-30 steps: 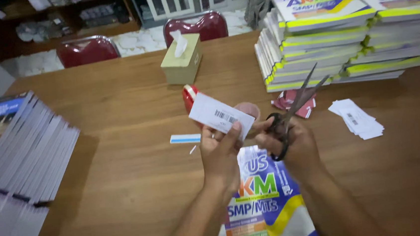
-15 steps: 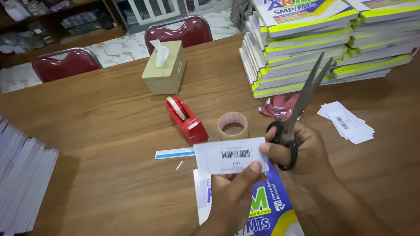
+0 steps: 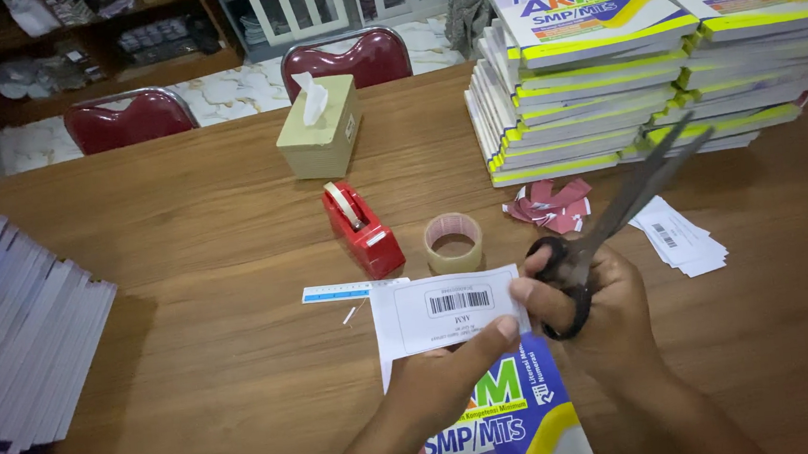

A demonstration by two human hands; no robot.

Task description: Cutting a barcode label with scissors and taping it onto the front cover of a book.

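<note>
Label [image 3: 444, 312], a white slip with a barcode, is pinched in your left hand [image 3: 454, 377], thumb on its lower right edge, held flat just above the book [image 3: 506, 421] lying under your wrists.

Only the head view shows this. You work at a brown wooden table [image 3: 194, 368]. Past its far edge stand two red chairs [image 3: 131, 119], then a pale tiled floor, dark shelves and a white railing.

Your right hand [image 3: 603, 312] is closed through the loops of black scissors [image 3: 624, 210], with the blades parted and pointing up and away to the right. Its fingertips touch the label's right edge, so the slip sits between both hands, just left of the scissors.

Just beyond your hands lie a clear tape roll [image 3: 453, 242], a red tape dispenser [image 3: 363, 228] and a thin ruler [image 3: 347, 290] touching the label's left side. Farther off stands a tissue box [image 3: 321, 128]. Right of the scissors lies a small pile of labels [image 3: 679, 239], with red scraps [image 3: 548, 204] near it and tall book stacks [image 3: 631, 55] behind. Well to your left, another fanned stack [image 3: 19, 344] fills the table edge.
</note>
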